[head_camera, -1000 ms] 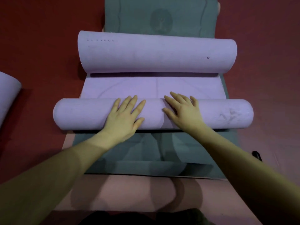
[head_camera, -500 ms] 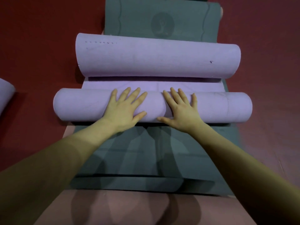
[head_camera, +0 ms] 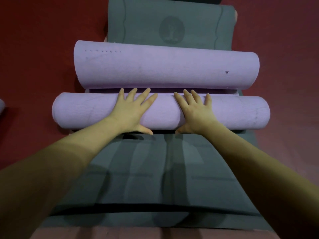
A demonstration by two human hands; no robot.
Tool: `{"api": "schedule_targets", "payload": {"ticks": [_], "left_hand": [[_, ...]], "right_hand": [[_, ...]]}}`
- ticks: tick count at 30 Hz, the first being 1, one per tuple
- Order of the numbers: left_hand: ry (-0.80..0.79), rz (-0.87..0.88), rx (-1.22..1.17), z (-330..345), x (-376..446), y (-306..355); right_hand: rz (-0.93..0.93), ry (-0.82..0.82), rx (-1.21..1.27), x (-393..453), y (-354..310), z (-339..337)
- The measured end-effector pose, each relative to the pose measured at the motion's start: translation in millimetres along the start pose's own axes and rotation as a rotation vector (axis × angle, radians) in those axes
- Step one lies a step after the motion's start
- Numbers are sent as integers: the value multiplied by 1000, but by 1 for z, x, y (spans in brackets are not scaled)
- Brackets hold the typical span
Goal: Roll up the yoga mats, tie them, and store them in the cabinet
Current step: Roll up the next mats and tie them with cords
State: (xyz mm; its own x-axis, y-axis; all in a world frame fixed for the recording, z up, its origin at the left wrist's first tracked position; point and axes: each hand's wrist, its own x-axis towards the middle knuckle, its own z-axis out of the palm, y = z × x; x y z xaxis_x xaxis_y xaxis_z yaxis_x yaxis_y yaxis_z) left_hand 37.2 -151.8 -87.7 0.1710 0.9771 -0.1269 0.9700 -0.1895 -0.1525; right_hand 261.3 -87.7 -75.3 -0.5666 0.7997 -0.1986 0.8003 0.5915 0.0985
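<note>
2 purple curls now nearly meet: the near roll of the purple mat has travelled forward over the last second, and the flat strip between it and the curled far end has shrunk to a thin sliver. Both hands lie flat on top of the roll, fingers spread and straight, left hand and right hand side by side near its middle, pressing rather than gripping. Underneath, more of the green mat lies exposed on the red floor. I'd judge the rolling almost finished, with tying next.
</note>
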Motion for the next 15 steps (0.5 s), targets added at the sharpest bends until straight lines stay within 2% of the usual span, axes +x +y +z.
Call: {"api": "schedule_targets", "payload": {"ticks": [3,9,15], "left_hand": [[-34,-5,-7,-9,4,-3],[15,-9,-10,-8,-5,7],[-5,4,-48,-10,-35,27]], "right_hand": [[-9,-13,15,6,3,-4],[-28,84,-15,-8,-5,0],[-34,135,5,-43,-9,4]]}}
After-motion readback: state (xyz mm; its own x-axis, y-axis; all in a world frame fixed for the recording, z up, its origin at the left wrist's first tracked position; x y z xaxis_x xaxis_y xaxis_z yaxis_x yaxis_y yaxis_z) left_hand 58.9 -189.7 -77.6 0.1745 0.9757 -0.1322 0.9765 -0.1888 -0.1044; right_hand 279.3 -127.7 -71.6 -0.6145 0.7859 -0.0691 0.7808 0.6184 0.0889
